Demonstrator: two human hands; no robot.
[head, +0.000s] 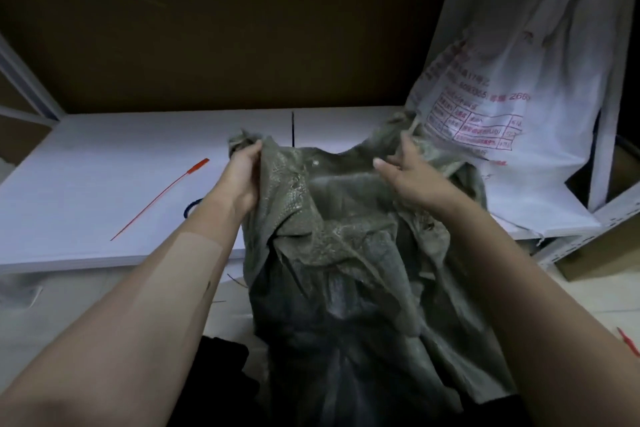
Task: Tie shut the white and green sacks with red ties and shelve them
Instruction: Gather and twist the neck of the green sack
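Note:
A green woven sack [339,253] stands in front of me, its crumpled mouth reaching up over the front edge of the white shelf [104,177]. My left hand [242,177] grips the left corner of the sack's mouth. At the right side of the mouth, my right hand [408,173] holds the fabric with the thumb out. A white sack [519,80] with red print leans upright at the shelf's right end, just behind the green one. A long red tie [161,198] lies loose on the shelf, left of my left hand.
A dark brown back panel closes the shelf behind. A grey upright post [602,149] stands at the right, another frame post at the far left. A small dark blue loop [190,208] lies on the shelf by my left forearm. A second red tie [628,343] shows at the right edge.

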